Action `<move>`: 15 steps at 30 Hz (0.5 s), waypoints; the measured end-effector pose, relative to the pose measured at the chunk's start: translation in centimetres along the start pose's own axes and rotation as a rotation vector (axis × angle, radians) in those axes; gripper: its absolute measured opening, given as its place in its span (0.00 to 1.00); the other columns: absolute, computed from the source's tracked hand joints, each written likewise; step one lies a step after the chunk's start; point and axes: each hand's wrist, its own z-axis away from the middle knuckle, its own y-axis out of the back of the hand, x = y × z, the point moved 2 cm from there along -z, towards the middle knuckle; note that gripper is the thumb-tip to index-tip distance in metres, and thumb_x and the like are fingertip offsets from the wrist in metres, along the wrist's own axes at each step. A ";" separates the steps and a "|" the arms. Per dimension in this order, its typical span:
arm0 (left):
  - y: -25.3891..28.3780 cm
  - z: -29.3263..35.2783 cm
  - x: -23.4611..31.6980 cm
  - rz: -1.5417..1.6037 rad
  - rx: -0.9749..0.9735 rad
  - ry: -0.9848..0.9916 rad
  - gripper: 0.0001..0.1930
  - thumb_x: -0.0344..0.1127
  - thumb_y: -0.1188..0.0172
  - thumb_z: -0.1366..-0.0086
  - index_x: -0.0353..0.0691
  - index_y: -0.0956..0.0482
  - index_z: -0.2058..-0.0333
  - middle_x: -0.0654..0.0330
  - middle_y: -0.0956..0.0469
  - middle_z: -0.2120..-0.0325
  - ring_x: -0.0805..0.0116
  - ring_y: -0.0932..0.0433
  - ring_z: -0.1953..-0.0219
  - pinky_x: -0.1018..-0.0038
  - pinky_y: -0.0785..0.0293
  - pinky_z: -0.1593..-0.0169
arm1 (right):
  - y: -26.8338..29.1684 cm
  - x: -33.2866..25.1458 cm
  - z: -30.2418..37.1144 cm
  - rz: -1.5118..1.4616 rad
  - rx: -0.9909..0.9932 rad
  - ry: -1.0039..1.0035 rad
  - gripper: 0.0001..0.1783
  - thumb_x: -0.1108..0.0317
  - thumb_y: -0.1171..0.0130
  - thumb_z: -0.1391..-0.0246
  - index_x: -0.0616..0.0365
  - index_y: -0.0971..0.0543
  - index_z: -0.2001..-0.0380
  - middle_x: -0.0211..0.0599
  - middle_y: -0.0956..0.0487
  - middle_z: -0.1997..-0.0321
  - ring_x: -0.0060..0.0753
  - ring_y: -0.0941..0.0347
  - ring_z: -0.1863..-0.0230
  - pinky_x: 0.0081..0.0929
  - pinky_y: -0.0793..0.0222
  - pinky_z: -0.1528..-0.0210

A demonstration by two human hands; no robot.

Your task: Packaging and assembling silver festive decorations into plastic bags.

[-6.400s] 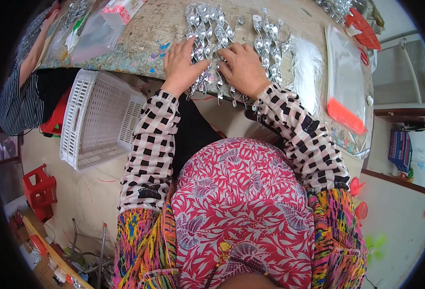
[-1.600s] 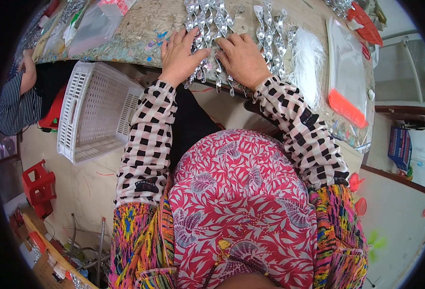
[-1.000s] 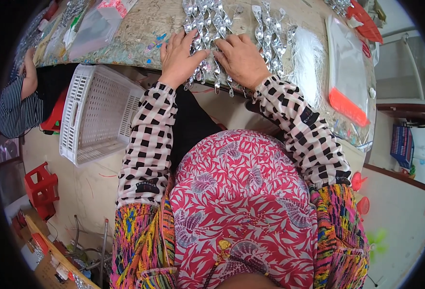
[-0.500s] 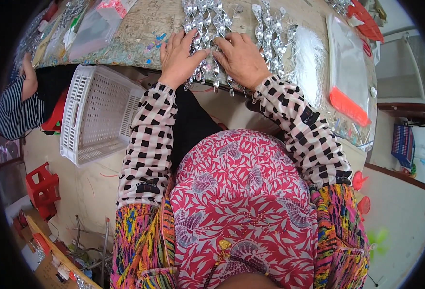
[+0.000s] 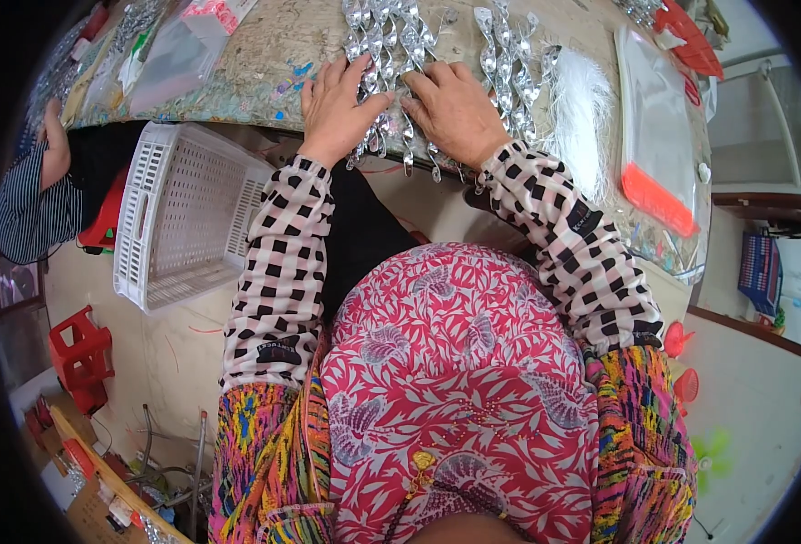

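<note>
Several shiny silver twisted foil strips [image 5: 382,41] lie side by side on the worktable, their lower ends hanging over its near edge. My left hand [image 5: 339,107] rests flat on the left side of this bunch, fingers spread and thumb pointing right across the strips. On the bunch's right side lies my right hand [image 5: 455,109], palm down with its fingers stretched out and the thumb and forefinger touching the strips. What is under both palms is hidden. A second group of silver twisted strips [image 5: 505,68] sits just right of my right hand.
Beside that group are a bundle of white fringe [image 5: 580,118] and clear plastic bags [image 5: 656,118] with a red-orange edge. More clear bags [image 5: 174,63] lie at the far left. A white plastic basket [image 5: 187,213] stands below the table edge, near a red stool [image 5: 83,349] and another person's arm [image 5: 54,150].
</note>
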 end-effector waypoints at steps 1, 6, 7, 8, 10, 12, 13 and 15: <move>0.0 0.0 0.0 0.000 0.000 0.000 0.36 0.57 0.45 0.44 0.46 0.36 0.40 0.50 0.42 0.38 0.50 0.51 0.33 0.53 0.65 0.33 | 0.0 0.0 0.0 0.004 0.000 0.000 0.18 0.58 0.47 0.44 0.55 0.26 0.54 0.44 0.27 0.55 0.49 0.33 0.53 0.38 0.36 0.49; 0.0 0.0 0.1 -0.007 0.012 0.008 0.35 0.57 0.45 0.44 0.46 0.36 0.40 0.50 0.42 0.38 0.50 0.51 0.33 0.53 0.65 0.33 | 0.1 -0.1 0.0 0.024 0.011 0.018 0.17 0.58 0.47 0.44 0.54 0.26 0.54 0.43 0.27 0.55 0.48 0.33 0.54 0.38 0.36 0.49; 0.0 0.0 0.1 -0.007 0.012 0.008 0.35 0.57 0.45 0.44 0.46 0.36 0.40 0.50 0.42 0.38 0.50 0.51 0.33 0.53 0.65 0.33 | 0.1 -0.1 0.0 0.023 0.008 0.018 0.17 0.58 0.47 0.44 0.54 0.26 0.54 0.43 0.27 0.56 0.48 0.33 0.54 0.38 0.36 0.49; 0.0 0.0 0.0 -0.008 0.010 0.010 0.35 0.57 0.45 0.44 0.46 0.36 0.40 0.50 0.42 0.38 0.50 0.51 0.33 0.53 0.65 0.33 | 0.1 -0.1 0.0 0.023 0.008 0.019 0.17 0.58 0.47 0.44 0.54 0.26 0.54 0.43 0.27 0.56 0.48 0.33 0.54 0.38 0.36 0.49; 0.0 0.0 0.0 -0.008 0.008 0.011 0.35 0.57 0.45 0.44 0.46 0.36 0.40 0.49 0.42 0.38 0.50 0.51 0.33 0.53 0.66 0.33 | 0.2 -0.1 0.0 0.022 0.007 0.025 0.17 0.58 0.47 0.44 0.54 0.26 0.54 0.43 0.27 0.56 0.48 0.33 0.55 0.38 0.36 0.50; 0.0 0.0 0.0 -0.017 0.008 0.009 0.35 0.57 0.45 0.44 0.46 0.36 0.40 0.49 0.42 0.38 0.50 0.51 0.33 0.53 0.66 0.33 | 0.1 -0.1 0.0 0.023 0.011 0.026 0.17 0.58 0.47 0.44 0.54 0.26 0.55 0.43 0.27 0.56 0.48 0.33 0.55 0.38 0.36 0.50; 0.0 0.0 0.1 -0.016 0.007 0.009 0.35 0.57 0.45 0.44 0.46 0.36 0.40 0.49 0.42 0.38 0.50 0.51 0.33 0.53 0.66 0.33 | 0.0 0.0 0.1 0.024 0.016 0.028 0.17 0.58 0.47 0.44 0.54 0.26 0.55 0.43 0.27 0.57 0.48 0.33 0.55 0.38 0.35 0.50; 0.0 0.0 0.1 -0.003 0.013 0.010 0.36 0.57 0.45 0.44 0.45 0.36 0.40 0.49 0.41 0.38 0.50 0.51 0.33 0.53 0.65 0.33 | 0.1 0.0 0.1 0.023 0.017 0.029 0.17 0.58 0.47 0.44 0.54 0.26 0.55 0.43 0.27 0.57 0.48 0.33 0.55 0.38 0.35 0.50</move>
